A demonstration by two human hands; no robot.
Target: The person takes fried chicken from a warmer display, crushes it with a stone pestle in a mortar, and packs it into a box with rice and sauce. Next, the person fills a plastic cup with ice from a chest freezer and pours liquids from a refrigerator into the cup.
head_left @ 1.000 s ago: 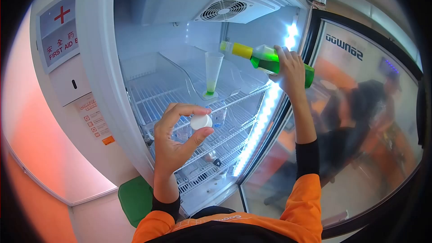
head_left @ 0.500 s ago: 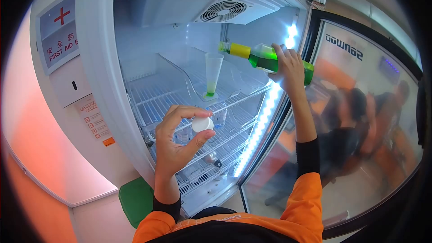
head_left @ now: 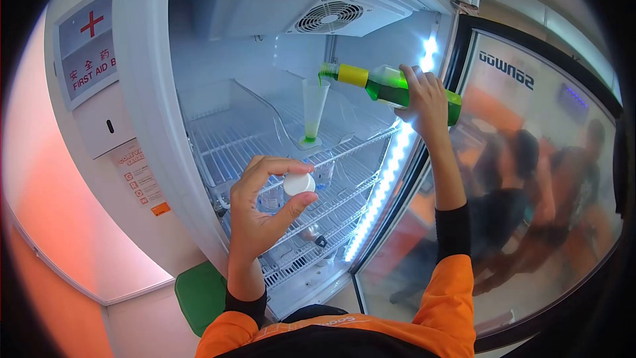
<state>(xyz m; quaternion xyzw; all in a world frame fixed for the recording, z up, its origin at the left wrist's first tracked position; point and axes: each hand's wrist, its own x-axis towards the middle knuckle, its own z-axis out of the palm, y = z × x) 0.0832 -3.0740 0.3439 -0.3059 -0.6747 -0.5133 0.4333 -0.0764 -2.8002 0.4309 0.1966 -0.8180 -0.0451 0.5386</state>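
My right hand [head_left: 427, 101] is wrapped round a glass bottle [head_left: 384, 84] of green liquid with a yellow neck label. The bottle is tipped nearly level, its mouth to the left. Green liquid runs from the mouth over the rim of a tall, clear, tapered measuring cup [head_left: 314, 109]. This cup stands upright on the upper wire shelf with some green liquid at its bottom. Lower down, in front of the shelves, my left hand [head_left: 262, 205] pinches a round white bottle cap [head_left: 299, 184] between thumb and fingers.
Wire shelves [head_left: 232, 149] fill the open fridge, with clear containers [head_left: 270, 199] lower down. A fan grille [head_left: 329, 16] is overhead. The fogged glass door [head_left: 530, 192] stands open at the right. At the left are a first aid box [head_left: 86, 43] and a green bin lid [head_left: 201, 297].
A stream of green liquid now leaves the bottle's mouth, where none showed before. Both hands have hardly moved.
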